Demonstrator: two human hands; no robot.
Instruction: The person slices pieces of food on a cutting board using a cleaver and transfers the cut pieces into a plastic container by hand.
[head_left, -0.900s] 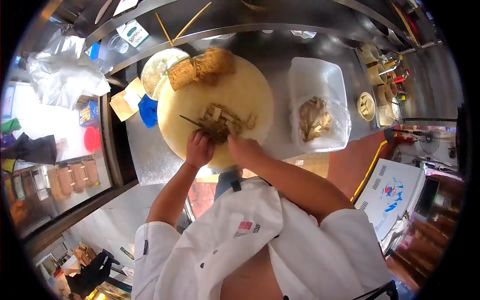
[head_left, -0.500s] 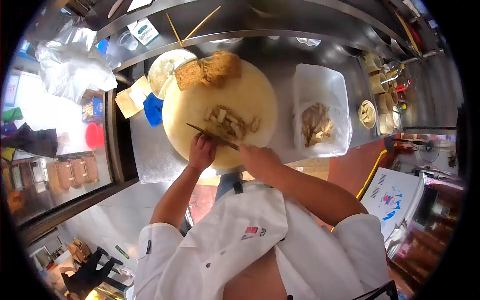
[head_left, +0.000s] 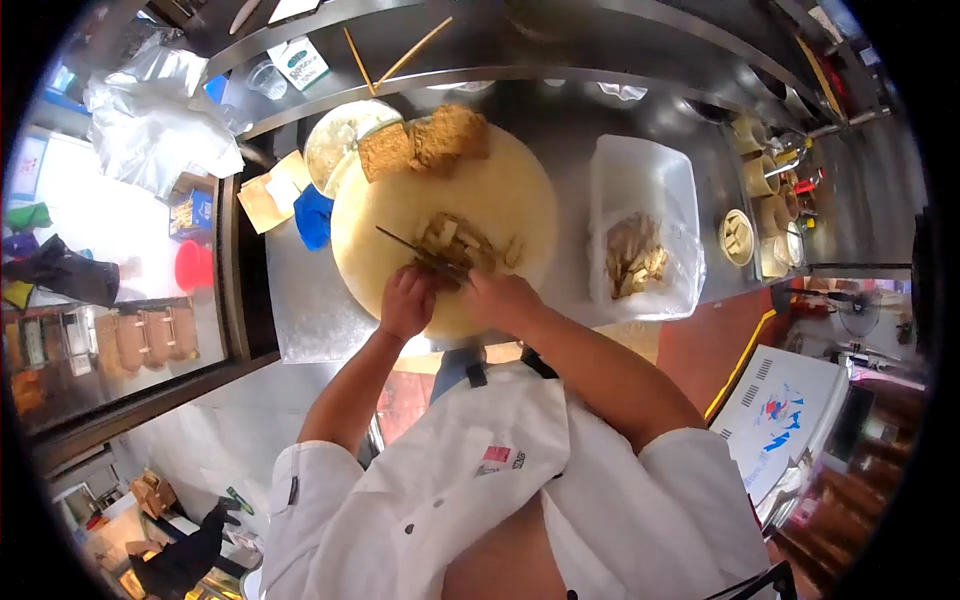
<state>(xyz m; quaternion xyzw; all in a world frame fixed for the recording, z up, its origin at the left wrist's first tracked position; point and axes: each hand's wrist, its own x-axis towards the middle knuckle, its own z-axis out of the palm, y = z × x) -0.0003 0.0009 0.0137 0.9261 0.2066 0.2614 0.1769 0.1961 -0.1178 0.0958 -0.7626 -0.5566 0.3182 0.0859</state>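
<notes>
My right hand [head_left: 503,302] grips the handle of a knife [head_left: 402,240], whose blade slants up and left across the round cutting board [head_left: 375,220]. Close against the near side of the blade, my left hand [head_left: 408,302] has its fingers curled down on a brown piece of food that they mostly cover. Just beyond the blade lies a heap of cut brown-and-pale strips [head_left: 455,240]. Two brown, rough-surfaced blocks, a left one [head_left: 385,152] and a right one [head_left: 452,138], rest at the board's far edge.
Right of the board stands a translucent plastic bin [head_left: 645,160] containing similar strips. A small tub [head_left: 738,238] of pale pieces is farther right. At the board's upper left are a round container [head_left: 335,140] and a blue cloth-like item [head_left: 313,217]. A metal shelf [head_left: 560,72] runs along the back.
The right hand and knife have moved slightly left, with the blade now nearer the left hand's fingers. The whole view has shifted a little.
</notes>
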